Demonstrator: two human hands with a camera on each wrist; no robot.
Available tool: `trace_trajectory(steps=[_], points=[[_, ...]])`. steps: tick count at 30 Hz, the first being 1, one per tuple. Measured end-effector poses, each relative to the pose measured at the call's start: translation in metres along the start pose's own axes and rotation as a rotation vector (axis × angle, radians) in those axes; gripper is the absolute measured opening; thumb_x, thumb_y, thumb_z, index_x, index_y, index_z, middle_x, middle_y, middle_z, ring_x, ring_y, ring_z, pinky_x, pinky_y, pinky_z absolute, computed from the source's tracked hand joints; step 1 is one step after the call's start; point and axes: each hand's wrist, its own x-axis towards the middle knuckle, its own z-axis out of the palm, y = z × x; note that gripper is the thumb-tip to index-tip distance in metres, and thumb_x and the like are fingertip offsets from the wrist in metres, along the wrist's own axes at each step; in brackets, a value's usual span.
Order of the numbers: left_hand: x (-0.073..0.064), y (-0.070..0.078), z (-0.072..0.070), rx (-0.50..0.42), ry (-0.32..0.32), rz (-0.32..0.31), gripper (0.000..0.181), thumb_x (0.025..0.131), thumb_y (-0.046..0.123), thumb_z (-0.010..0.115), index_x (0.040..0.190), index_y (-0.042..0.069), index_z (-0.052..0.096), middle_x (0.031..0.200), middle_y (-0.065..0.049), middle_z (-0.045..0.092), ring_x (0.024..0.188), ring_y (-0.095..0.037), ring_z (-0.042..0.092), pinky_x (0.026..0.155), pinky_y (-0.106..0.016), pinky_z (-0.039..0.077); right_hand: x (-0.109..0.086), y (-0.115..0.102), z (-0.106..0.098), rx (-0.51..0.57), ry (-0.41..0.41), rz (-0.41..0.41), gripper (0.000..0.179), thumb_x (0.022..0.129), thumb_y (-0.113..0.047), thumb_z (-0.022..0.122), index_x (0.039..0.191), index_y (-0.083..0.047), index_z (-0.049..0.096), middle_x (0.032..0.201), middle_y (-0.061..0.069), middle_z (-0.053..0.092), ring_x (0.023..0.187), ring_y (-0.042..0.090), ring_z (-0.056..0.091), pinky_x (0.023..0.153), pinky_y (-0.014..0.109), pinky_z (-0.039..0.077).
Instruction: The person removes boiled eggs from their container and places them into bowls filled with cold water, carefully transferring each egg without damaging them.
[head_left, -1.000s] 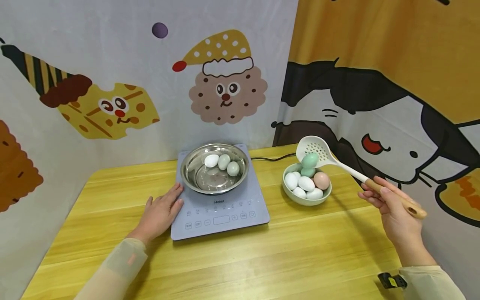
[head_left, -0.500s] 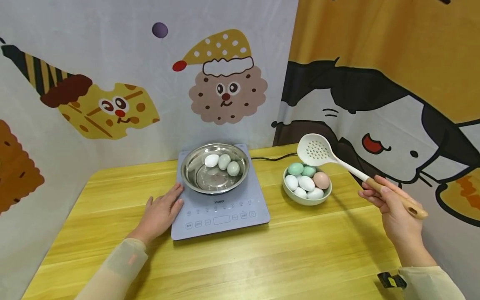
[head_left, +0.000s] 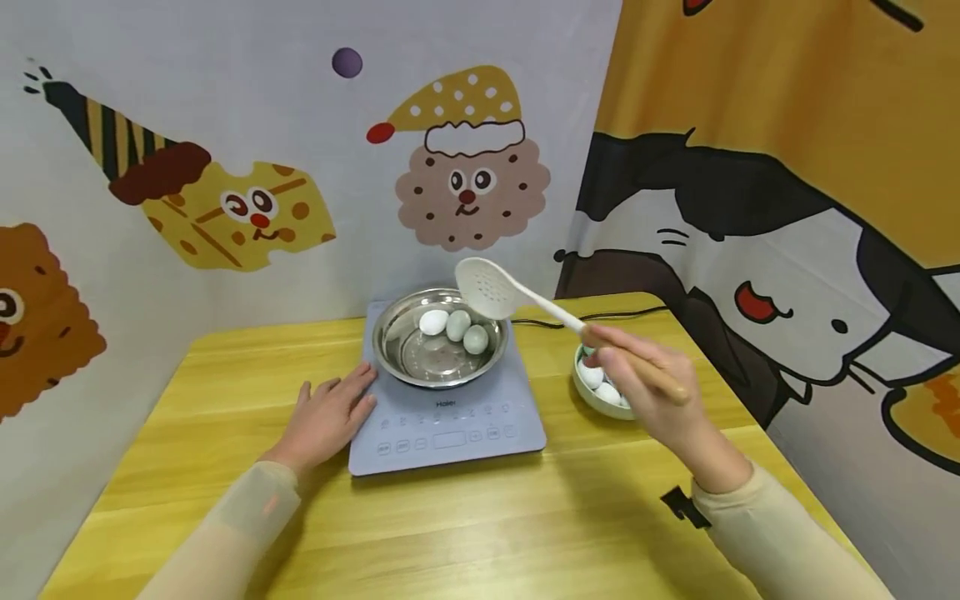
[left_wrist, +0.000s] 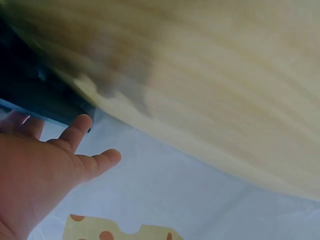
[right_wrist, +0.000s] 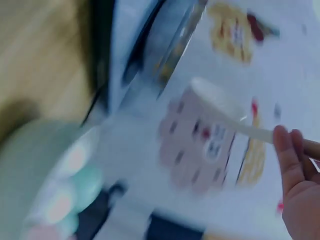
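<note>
My right hand (head_left: 660,396) grips the wooden handle of a white slotted spoon (head_left: 489,288). In the head view its perforated head appears in front of the far right rim of a steel pan (head_left: 435,364), and I see no egg in it. One white egg (head_left: 432,322) and two pale green-grey eggs (head_left: 476,339) lie in the pan, which stands on an induction cooktop (head_left: 450,460). My left hand (head_left: 321,427) rests at the cooktop's left edge, fingers extended. The right wrist view is blurred but shows the slotted spoon (right_wrist: 215,100) from the side.
A pale green bowl (head_left: 592,400) with several eggs stands right of the cooktop, partly hidden behind my right hand. A black cord (head_left: 622,315) runs along the back of the wooden table (head_left: 465,533). A printed curtain (head_left: 292,67) hangs close behind.
A green egg that was at the spoon's head slid into the bowl. The right hand then carried the slotted spoon left, from above the bowl to the pan. The left hand stayed put.
</note>
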Motion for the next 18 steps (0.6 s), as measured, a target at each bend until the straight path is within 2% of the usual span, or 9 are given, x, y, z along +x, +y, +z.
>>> trace_trajectory(steps=[3, 4, 6, 7, 11, 18], points=[[-0.002, 0.003, -0.005, 0.021, -0.010, -0.006, 0.056, 0.113, 0.044, 0.049, 0.164, 0.020, 0.047, 0.173, -0.002, 0.040, 0.145, -0.057, 0.048, 0.119, -0.087, 0.015, 0.024, 0.010, 0.037, -0.289, -0.180, -0.094, 0.036, 0.110, -0.021, 0.060, 0.125, 0.008, 0.075, 0.114, 0.019, 0.081, 0.096, 0.019, 0.078, 0.082, 0.024, 0.064], [0.000, 0.005, -0.006, 0.024, -0.019, -0.006, 0.056, 0.113, 0.044, 0.049, 0.164, 0.021, 0.047, 0.173, -0.001, 0.040, 0.146, -0.057, 0.048, 0.119, -0.087, 0.014, 0.029, 0.013, 0.046, -0.353, -0.232, -0.115, 0.036, 0.110, -0.024, 0.059, 0.126, 0.004, 0.076, 0.114, 0.017, 0.081, 0.097, 0.023, 0.078, 0.085, 0.030, 0.065], [0.002, 0.009, -0.006, 0.019, -0.036, -0.007, 0.056, 0.113, 0.044, 0.050, 0.164, 0.021, 0.047, 0.173, 0.000, 0.040, 0.147, -0.057, 0.047, 0.119, -0.087, 0.014, 0.034, 0.019, 0.060, -0.405, -0.320, -0.140, 0.033, 0.108, -0.021, 0.060, 0.126, 0.002, 0.075, 0.112, 0.017, 0.080, 0.097, 0.029, 0.077, 0.083, 0.038, 0.065], [0.002, 0.010, -0.005, 0.019, -0.043, -0.005, 0.056, 0.113, 0.044, 0.050, 0.164, 0.021, 0.047, 0.173, 0.000, 0.040, 0.147, -0.057, 0.046, 0.120, -0.087, 0.014, 0.035, 0.021, 0.066, -0.420, -0.345, -0.160, 0.032, 0.107, -0.019, 0.061, 0.126, 0.002, 0.075, 0.111, 0.017, 0.079, 0.098, 0.031, 0.077, 0.083, 0.041, 0.066], [0.003, 0.012, -0.004, 0.018, -0.037, 0.006, 0.055, 0.112, 0.043, 0.052, 0.162, 0.020, 0.049, 0.172, 0.000, 0.042, 0.146, -0.058, 0.047, 0.120, -0.087, 0.015, 0.036, 0.027, 0.083, -0.418, -0.377, -0.223, 0.030, 0.106, -0.017, 0.060, 0.122, 0.003, 0.076, 0.105, 0.017, 0.079, 0.091, 0.030, 0.076, 0.078, 0.040, 0.066], [0.000, 0.001, -0.007, 0.035, -0.006, -0.021, 0.055, 0.112, 0.045, 0.052, 0.162, 0.021, 0.050, 0.172, 0.000, 0.042, 0.145, -0.058, 0.047, 0.120, -0.087, 0.014, 0.037, 0.023, 0.100, -0.308, -0.367, -0.250, 0.032, 0.108, -0.017, 0.058, 0.122, 0.006, 0.075, 0.109, 0.017, 0.080, 0.092, 0.029, 0.078, 0.081, 0.038, 0.067]])
